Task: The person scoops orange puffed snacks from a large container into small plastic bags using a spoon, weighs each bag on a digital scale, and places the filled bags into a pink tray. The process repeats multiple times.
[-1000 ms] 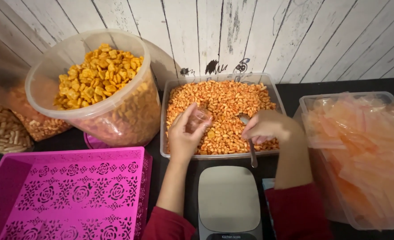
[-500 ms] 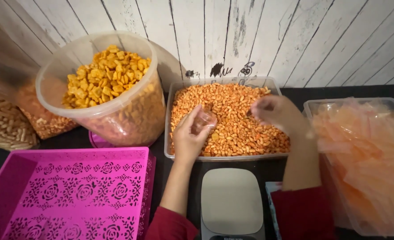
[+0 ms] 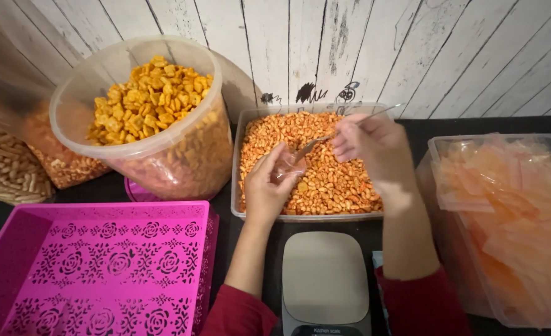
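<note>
Dark table (image 3: 219, 214), white plank wall (image 3: 462, 56), possibly indoors.

My hands work over the open snack tray (image 3: 248, 186) at frame centre. A tall tub (image 3: 163, 162) crowds it on the left, a box of bags (image 3: 449, 186) on the right, the plank wall (image 3: 350, 50) behind. Toward me, the scale (image 3: 324, 280) and pink basket (image 3: 101, 267) fill the tabletop (image 3: 219, 205), leaving narrow dark strips.
</note>
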